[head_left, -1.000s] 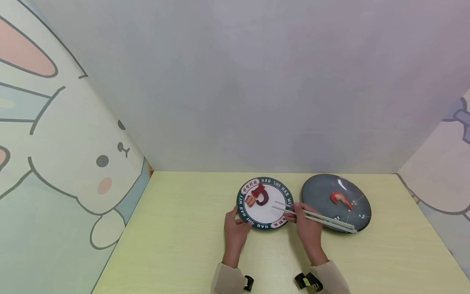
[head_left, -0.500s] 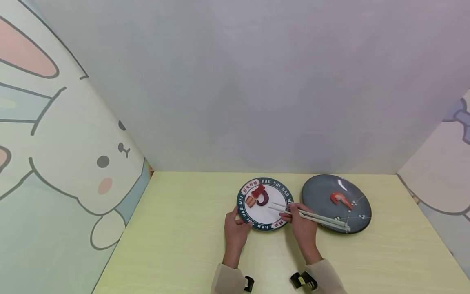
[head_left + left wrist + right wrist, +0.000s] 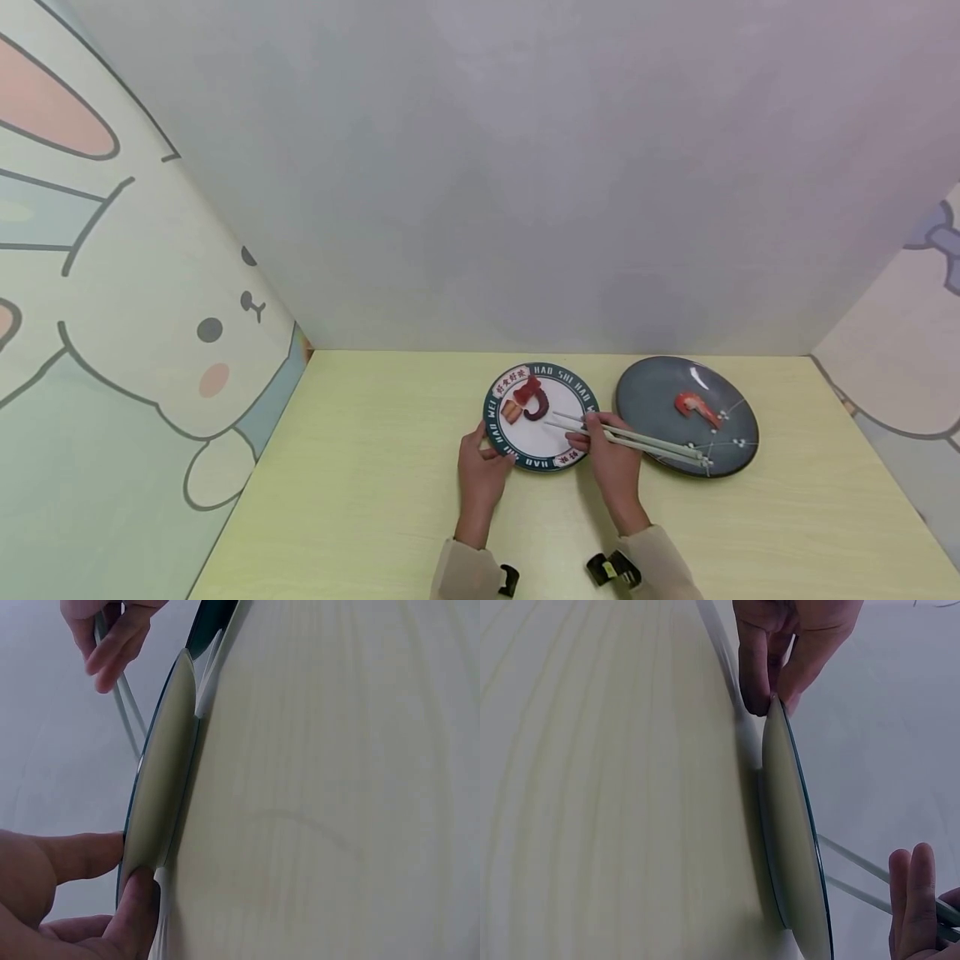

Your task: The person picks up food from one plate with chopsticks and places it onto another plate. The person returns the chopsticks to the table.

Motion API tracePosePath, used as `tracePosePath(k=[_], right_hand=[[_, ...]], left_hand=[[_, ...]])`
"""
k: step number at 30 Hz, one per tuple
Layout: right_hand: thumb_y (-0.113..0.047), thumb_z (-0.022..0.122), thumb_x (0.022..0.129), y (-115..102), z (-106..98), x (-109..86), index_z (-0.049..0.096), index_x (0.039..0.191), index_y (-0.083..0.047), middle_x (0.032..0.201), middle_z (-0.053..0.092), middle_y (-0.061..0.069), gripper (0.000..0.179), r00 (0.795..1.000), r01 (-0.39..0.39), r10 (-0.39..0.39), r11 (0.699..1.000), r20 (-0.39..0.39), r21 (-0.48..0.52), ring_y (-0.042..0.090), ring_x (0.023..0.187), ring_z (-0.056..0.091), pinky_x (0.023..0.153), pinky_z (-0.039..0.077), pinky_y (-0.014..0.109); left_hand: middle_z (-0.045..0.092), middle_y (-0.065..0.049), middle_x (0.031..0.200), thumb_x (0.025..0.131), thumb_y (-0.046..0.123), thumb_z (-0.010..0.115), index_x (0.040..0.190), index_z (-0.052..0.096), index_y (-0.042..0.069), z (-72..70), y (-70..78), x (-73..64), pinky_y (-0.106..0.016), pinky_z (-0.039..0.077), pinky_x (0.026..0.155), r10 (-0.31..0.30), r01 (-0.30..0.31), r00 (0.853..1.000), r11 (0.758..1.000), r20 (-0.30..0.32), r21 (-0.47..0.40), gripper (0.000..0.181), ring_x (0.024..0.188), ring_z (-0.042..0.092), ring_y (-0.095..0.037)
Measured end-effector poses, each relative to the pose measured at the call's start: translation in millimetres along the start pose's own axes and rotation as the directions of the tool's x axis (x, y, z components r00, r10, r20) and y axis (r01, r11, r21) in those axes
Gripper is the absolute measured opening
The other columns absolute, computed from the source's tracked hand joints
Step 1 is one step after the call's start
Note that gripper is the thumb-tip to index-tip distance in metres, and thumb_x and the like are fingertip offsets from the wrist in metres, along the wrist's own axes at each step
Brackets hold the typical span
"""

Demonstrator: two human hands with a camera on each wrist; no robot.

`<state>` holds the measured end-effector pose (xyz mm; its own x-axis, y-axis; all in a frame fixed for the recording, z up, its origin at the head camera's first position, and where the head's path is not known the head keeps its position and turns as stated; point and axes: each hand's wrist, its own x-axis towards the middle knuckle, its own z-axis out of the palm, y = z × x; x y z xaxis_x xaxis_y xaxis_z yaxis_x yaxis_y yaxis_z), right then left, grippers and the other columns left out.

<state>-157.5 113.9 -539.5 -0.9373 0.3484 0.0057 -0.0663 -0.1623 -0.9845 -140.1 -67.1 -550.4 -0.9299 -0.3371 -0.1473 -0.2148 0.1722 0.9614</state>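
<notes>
My left hand (image 3: 482, 477) grips the near-left rim of a white plate (image 3: 536, 435) with a lettered dark green border. Seen edge-on in the left wrist view, the plate (image 3: 165, 757) sits between thumb and fingers. A pair of pale chopsticks (image 3: 660, 444) is held by my right hand (image 3: 611, 471), their tips over the white centre of the plate. On its upper left lie a dark red curled tentacle (image 3: 539, 405), a ruffled red piece (image 3: 527, 389) and small orange-brown pieces (image 3: 512, 411). The chopstick tips are a little right of this food.
To the right stands a dark grey-blue plate (image 3: 648, 396) with a shrimp (image 3: 696, 409) on it; the chopsticks' back ends overlap its near edge. Both plates are on a pale wooden table (image 3: 375, 467). A grey wall (image 3: 480, 208) rises behind, with rabbit-patterned panels at the sides.
My right hand has shifted left with the chopsticks, bringing their tips further over the white plate. The left hand, both plates and the food have stayed where they were.
</notes>
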Motion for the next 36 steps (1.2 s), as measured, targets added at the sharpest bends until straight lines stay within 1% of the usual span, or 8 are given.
tracePosePath(k=[3,7,9,17,22,25,30,36], right_hand=[[0.001,0.057,0.106,0.8,2.2,0.4,0.06,0.108,0.025,0.083,0.072,0.023,0.024,1.0,0.003,-0.003,1.0,-0.009,0.009,0.01,0.062,0.075,0.062,0.062,0.028],[-0.001,0.057,0.106,2.4,4.2,1.4,0.062,0.108,0.024,0.084,0.071,0.03,0.025,1.0,-0.003,0.003,1.0,-0.01,-0.012,0.009,0.063,0.075,0.063,0.062,0.028],[-0.001,0.057,0.106,3.1,5.0,1.9,0.062,0.108,0.024,0.086,0.071,0.03,0.026,1.0,-0.008,0.007,1.0,-0.009,-0.018,0.009,0.063,0.075,0.064,0.062,0.028],[-0.005,0.055,0.108,1.8,11.0,2.7,0.061,0.113,0.023,0.092,0.071,0.03,0.029,0.999,-0.034,0.034,0.999,-0.001,-0.021,0.008,0.065,0.076,0.066,0.062,0.027],[-0.007,0.055,0.109,0.1,15.4,4.4,0.061,0.115,0.022,0.091,0.072,0.024,0.03,0.998,-0.064,0.064,0.998,-0.004,-0.026,0.008,0.065,0.076,0.068,0.062,0.028],[-0.006,0.054,0.108,0.4,17.0,4.4,0.061,0.115,0.022,0.09,0.071,0.024,0.029,0.999,-0.054,0.054,0.998,-0.009,-0.032,0.007,0.064,0.075,0.067,0.062,0.027],[-0.004,0.054,0.108,2.5,19.3,3.3,0.062,0.111,0.022,0.089,0.07,0.033,0.028,0.999,-0.029,0.028,0.998,-0.025,-0.048,0.007,0.062,0.075,0.064,0.062,0.027],[-0.004,0.054,0.108,5.7,23.0,5.4,0.063,0.108,0.021,0.086,0.071,0.032,0.026,0.999,-0.028,0.027,0.999,-0.036,-0.043,0.007,0.061,0.075,0.065,0.062,0.028]], left_hand=[[0.059,-0.017,0.119,0.082,-0.012,0.079,0.152,0.047,-0.009,0.1,0.4,-0.3,-0.029,0.057,0.069,0.0,0.0,1.0,1.0,-0.001,-0.004,0.077,0.089,0.063,-0.019],[0.059,-0.016,0.121,0.083,-0.01,0.079,0.153,0.047,-0.008,0.3,0.8,-0.9,-0.028,0.057,0.069,-0.004,0.004,1.0,1.0,-0.002,0.0,0.077,0.089,0.063,-0.019],[0.059,-0.016,0.122,0.083,-0.01,0.08,0.153,0.047,-0.008,0.3,0.9,-1.2,-0.029,0.058,0.07,-0.005,0.005,1.0,1.0,-0.001,0.004,0.077,0.09,0.063,-0.019],[0.059,-0.016,0.121,0.084,-0.009,0.08,0.153,0.047,-0.008,0.1,0.5,-1.2,-0.029,0.057,0.07,-0.001,0.001,1.0,1.0,0.001,0.014,0.076,0.088,0.063,-0.018],[0.059,-0.015,0.121,0.085,-0.008,0.079,0.154,0.047,-0.007,0.9,-2.4,0.0,-0.029,0.058,0.07,-0.01,0.01,1.0,1.0,0.0,0.025,0.076,0.088,0.063,-0.018],[0.059,-0.015,0.121,0.085,-0.008,0.079,0.154,0.047,-0.007,1.0,-3.2,0.3,-0.027,0.058,0.07,-0.01,0.01,1.0,1.0,-0.001,0.028,0.075,0.088,0.063,-0.017],[0.059,-0.016,0.122,0.084,-0.009,0.08,0.153,0.048,-0.008,0.8,-2.1,0.1,-0.027,0.058,0.069,0.001,-0.001,1.0,1.0,-0.002,0.013,0.076,0.088,0.064,-0.017],[0.059,-0.016,0.123,0.084,-0.008,0.08,0.153,0.048,-0.008,0.8,-1.8,-0.1,-0.027,0.058,0.07,0.004,-0.004,1.0,1.0,-0.001,0.014,0.076,0.089,0.065,-0.018]])
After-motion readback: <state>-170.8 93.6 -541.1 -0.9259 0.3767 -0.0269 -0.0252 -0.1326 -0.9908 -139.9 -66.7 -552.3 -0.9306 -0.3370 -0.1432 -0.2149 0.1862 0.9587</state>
